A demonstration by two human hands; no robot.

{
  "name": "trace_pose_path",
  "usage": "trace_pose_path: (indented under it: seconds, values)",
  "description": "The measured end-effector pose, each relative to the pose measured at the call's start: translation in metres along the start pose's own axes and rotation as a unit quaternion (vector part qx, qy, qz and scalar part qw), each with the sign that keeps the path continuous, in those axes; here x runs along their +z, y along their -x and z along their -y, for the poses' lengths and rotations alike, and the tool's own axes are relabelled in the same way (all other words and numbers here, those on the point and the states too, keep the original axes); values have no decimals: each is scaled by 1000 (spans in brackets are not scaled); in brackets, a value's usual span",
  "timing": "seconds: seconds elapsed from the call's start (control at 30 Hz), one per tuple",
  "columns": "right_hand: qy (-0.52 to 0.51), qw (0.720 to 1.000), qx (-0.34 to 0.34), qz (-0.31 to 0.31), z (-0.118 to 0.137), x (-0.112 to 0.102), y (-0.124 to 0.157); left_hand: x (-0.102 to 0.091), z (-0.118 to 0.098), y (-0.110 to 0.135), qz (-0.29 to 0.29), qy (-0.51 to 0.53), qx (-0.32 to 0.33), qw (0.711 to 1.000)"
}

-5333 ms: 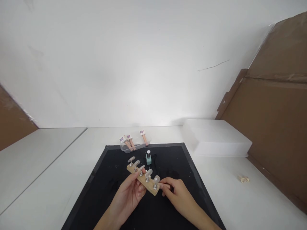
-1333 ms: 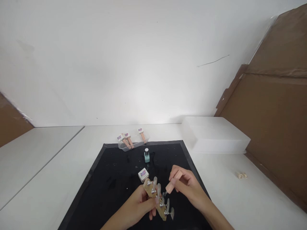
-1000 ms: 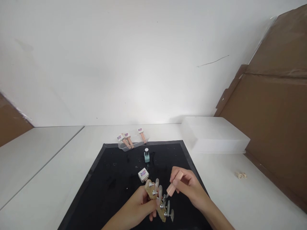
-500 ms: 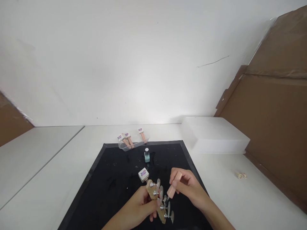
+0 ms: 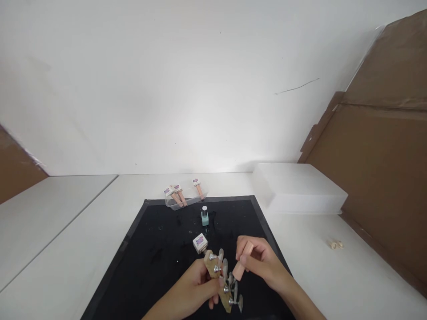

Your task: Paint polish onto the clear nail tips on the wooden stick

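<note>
Gripping the wooden strip [image 5: 212,266] at its 9 o'clock side, the left hand [image 5: 195,286] pinches it between thumb and fingers above the black mat [image 5: 153,266]. The strip is tilted, its long axis running from 11 to 5 o'clock, and carries five clear nail tips [image 5: 225,267] mounted on metal posts [image 5: 217,269]. At 2 o'clock from the strip, the right hand [image 5: 262,260] pinches the pink brush cap [image 5: 243,261] between thumb and fingers; the cap slants from 1 to 7 o'clock, lower end directed at the middle nail tips. Contact between brush and nail tip cannot be determined. Just beyond the strip, at 11 o'clock, is the white bottle [image 5: 200,242], its label facing up. Farther out, between 11 and 12 o'clock, the mint-green bottle [image 5: 204,218] stands upright on the mat. Beyond it, at 11 o'clock, the clear tray [image 5: 173,206] holds three pink-capped bottles [image 5: 180,197]. On the white surface [image 5: 300,258], the white box [image 5: 300,189] sits between 1 and 2 o'clock, and small cream-coloured pieces [image 5: 335,244] lie between 2 and 3 o'clock.
</note>
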State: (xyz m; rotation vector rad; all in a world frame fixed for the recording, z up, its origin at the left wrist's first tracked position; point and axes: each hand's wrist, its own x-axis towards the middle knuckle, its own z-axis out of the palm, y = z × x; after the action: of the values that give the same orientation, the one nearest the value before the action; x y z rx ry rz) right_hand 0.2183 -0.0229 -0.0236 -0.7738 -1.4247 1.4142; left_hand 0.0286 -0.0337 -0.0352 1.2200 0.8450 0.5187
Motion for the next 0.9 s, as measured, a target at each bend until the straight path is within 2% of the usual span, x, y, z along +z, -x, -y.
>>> trace_pose_path:
  seconds: [0.07,0.2,0.27,0.43,0.5,0.73,0.9]
  values:
    - [11,1000,1,-5,1,1,-1,1,-2,0,-1,1,0,1000]
    - [12,997,16,-77,-4,0,-1,0,0,0,-7,1,-1,1000]
    - [-2,996,17,-89,-6,-2,-1,0,2,0,-6,0,-1,1000]
    - [-8,1000,3,-22,-3,-1,1,-1,4,1,-3,-3,-4,1000]
    - [18,1000,7,-23,-1,1,0,-1,3,0,-8,0,-7,1000]
    - [26,991,49,-121,-9,-2,-3,0,5,1,-3,2,-7,1000]
    - [5,998,39,-45,-6,0,-1,-1,5,0,0,18,0,1000]
